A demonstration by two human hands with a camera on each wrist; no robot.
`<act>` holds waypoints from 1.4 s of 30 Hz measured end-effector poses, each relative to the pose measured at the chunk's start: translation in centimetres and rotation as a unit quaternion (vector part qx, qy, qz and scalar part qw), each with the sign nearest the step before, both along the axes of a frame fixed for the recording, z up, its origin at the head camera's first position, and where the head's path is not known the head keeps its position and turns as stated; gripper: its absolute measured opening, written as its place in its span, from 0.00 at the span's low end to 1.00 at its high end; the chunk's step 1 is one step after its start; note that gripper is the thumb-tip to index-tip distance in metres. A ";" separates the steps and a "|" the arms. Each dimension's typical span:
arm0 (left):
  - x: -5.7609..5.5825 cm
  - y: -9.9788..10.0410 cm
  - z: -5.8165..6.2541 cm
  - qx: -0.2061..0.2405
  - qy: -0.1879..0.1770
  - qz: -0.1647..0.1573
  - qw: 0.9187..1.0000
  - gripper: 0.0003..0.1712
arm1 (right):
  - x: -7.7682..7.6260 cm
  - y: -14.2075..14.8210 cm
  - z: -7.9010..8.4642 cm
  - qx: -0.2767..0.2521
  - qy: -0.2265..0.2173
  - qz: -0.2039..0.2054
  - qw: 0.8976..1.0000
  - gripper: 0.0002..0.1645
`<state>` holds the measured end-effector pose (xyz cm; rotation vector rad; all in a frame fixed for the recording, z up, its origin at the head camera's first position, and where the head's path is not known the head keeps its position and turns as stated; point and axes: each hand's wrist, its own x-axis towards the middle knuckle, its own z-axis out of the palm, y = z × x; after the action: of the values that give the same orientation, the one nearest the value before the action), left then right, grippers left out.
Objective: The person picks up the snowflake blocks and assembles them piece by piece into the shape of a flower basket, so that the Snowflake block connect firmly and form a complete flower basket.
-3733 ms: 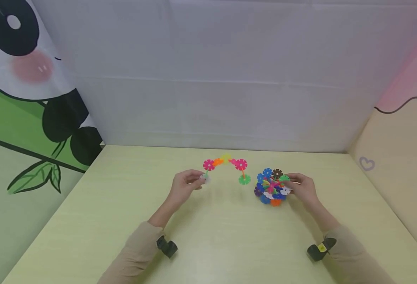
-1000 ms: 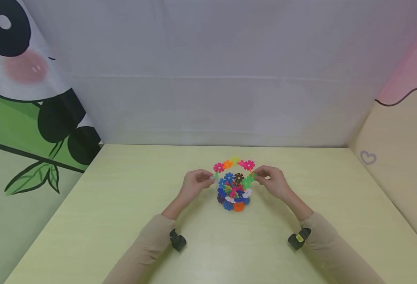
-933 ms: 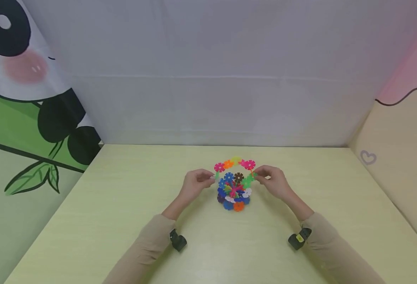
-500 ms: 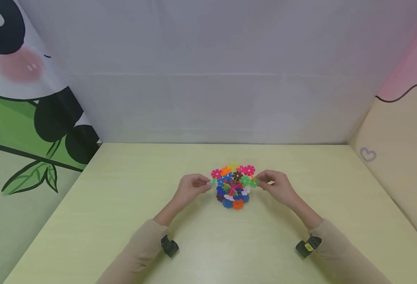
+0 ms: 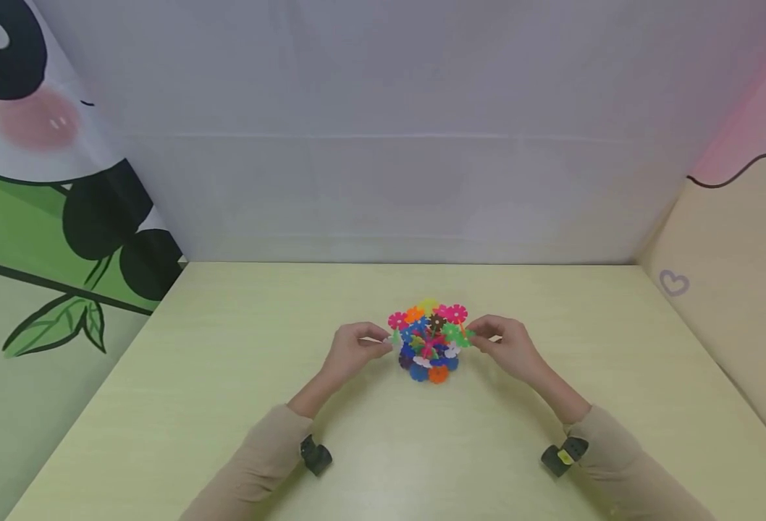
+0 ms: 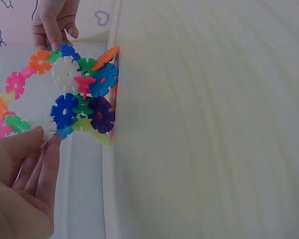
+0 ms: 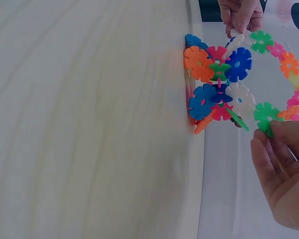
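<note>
A basket-shaped cluster of colourful snowflake discs (image 5: 436,373) sits on the table. An arch of linked snowflake discs (image 5: 456,313), in pink, orange and yellow, stands over it like a handle. My left hand (image 5: 355,352) pinches the white snowflake disc (image 6: 44,125) at the arch's left end, against the cluster's side. At the other end, my right hand (image 5: 508,346) pinches a green snowflake disc (image 7: 265,115) between thumb and fingers. Both wrist views show the arch's ends right at the cluster's rim.
The pale wooden table (image 5: 226,325) runs back to a grey cloth backdrop (image 5: 383,181). Cartoon-printed panels stand on the left (image 5: 31,391) and right (image 5: 735,289). Each wrist wears a small black camera (image 5: 316,456).
The cluster has come left to the middle from the right hand's side. My right hand has switched from it to the arch's green end. The arch has since been lowered onto the cluster.
</note>
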<state>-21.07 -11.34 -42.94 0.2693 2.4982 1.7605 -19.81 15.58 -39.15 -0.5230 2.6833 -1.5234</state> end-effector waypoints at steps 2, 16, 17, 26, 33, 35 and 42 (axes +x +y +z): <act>0.0 0.1 -0.1 -0.002 0.004 0.001 1.000 0.08 | 0.0 0.0 0.0 -0.001 0.002 -0.001 1.000 0.08; -0.3 0.6 -0.1 -0.066 0.074 -0.001 0.995 0.05 | -1.8 1.7 -3.6 0.019 0.048 -0.021 0.998 0.06; -0.3 0.6 -0.1 -0.066 0.074 -0.001 0.995 0.05 | -1.9 1.8 -3.6 0.024 0.052 -0.024 0.998 0.06; -1.6 0.8 0.3 -0.061 0.102 0.008 0.993 0.06 | -3.7 1.7 -3.5 0.037 0.084 -0.039 0.995 0.06; -2.2 0.7 -0.1 -0.051 0.089 0.025 0.994 0.08 | -4.5 1.4 -3.9 0.025 0.074 -0.031 0.996 0.06; -1.8 0.7 -0.1 -0.033 0.070 0.034 0.996 0.08 | -4.4 1.3 -3.9 0.023 0.068 -0.024 0.997 0.06; 0.0 1.9 0.0 0.035 -0.006 0.037 0.999 0.09 | -3.3 1.3 -3.7 0.037 0.058 -0.018 0.997 0.06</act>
<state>-21.08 -9.44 -42.96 0.1728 2.4724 1.8750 -23.12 16.88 -42.83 -0.5804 2.8385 -1.4374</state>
